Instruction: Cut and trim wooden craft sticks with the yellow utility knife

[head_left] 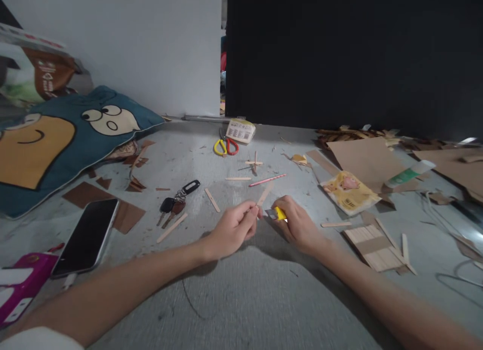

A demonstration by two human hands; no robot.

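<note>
One thin wooden stick, at the centre of the frame, is pinched between the thumb and fingers of the left hand; its lower end is hidden in the grip and its free end points to the upper right. The right hand, just to the right, grasps a yellow utility knife, with its blade directed left toward the stick. Whether the edge touches the wood cannot be told. Good control here probably calls for light, short strokes directed away from the left hand, which lies close to the blade's tip; bracing the stick against the grey table would likely steady it. Beyond the free end lies a pink striped rod, the nearest obstruction, with a loose stick to its left and a small assembly of crossed sticks above. Scissors occupy the upper centre. Left of centre lie keys and, farther out, a phone. At the lower right, a banded stick bundle sits near the right forearm, below a yellow packet, and could impede a wide sweep.
</note>
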